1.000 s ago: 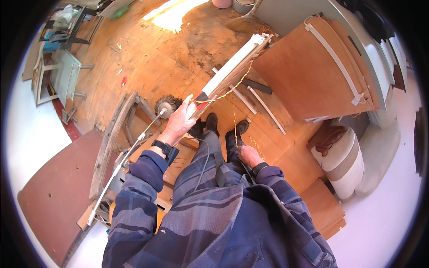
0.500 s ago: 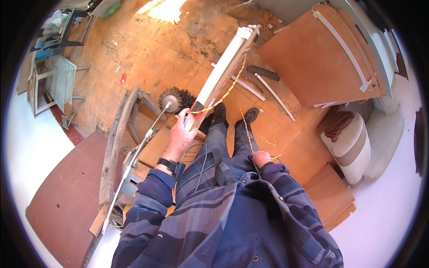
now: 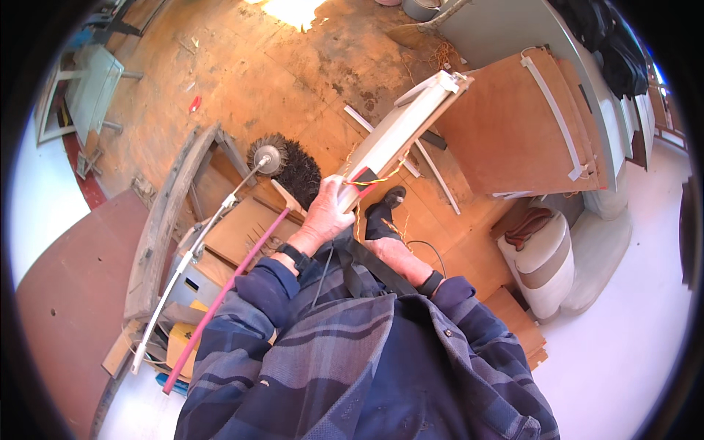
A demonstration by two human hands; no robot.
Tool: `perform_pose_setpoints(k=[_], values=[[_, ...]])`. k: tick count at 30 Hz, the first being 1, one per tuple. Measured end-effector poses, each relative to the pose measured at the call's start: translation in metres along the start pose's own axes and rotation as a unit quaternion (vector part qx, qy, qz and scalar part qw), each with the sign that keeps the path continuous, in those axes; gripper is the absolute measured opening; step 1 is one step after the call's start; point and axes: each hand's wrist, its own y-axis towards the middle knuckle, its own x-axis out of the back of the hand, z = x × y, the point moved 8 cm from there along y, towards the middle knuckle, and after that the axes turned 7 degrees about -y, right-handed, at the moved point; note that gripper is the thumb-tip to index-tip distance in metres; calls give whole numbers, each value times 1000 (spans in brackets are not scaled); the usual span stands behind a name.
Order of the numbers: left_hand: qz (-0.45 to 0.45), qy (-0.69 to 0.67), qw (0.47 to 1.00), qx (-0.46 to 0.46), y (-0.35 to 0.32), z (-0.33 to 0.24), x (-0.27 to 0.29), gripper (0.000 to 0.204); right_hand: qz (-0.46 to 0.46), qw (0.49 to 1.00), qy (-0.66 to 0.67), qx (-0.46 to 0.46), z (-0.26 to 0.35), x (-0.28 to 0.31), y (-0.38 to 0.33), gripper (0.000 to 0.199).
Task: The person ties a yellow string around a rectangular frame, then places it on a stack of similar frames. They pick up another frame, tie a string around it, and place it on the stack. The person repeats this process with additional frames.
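My left hand (image 3: 326,215) grips the near end of a long white bar (image 3: 400,130) that slants up and to the right over the floor. Red tape and thin yellow wires (image 3: 367,181) sit at the gripped end. My right hand (image 3: 392,257) rests low against my thigh, next to my black shoe (image 3: 383,207); its fingers are hidden, so I cannot tell whether it holds anything. Dark straps (image 3: 367,265) cross my lap between both wrists. Both sleeves are blue plaid, and each wrist wears a black band.
A round black brush head (image 3: 290,165) on a white pole (image 3: 192,253) and a pink stick (image 3: 224,293) lean at my left by a curved wooden frame (image 3: 165,220). Brown boards (image 3: 521,128) stand right, a white-and-brown seat (image 3: 546,260) beyond. White strips (image 3: 433,165) lie on the plywood floor.
My left hand has pulled the white bar nearer and higher in the view. My view has shifted closer to the floor items; my right hand stays at my thigh.
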Motion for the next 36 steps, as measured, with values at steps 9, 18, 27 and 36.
perform_pose_setpoints(k=[9,18,27,36], values=[[20,-7,999,26,-23,-5,-35,79,42,998,-40,3,84,87,-8,26],[45,-29,998,14,-35,-3,-64,99,146,984,-101,1,111,135,3,24],[54,-87,992,74,-42,-9,-88,102,160,913,-363,97,166,194,59,30],[-47,-19,998,36,-34,-28,-87,48,124,858,-492,85,195,150,121,23]])
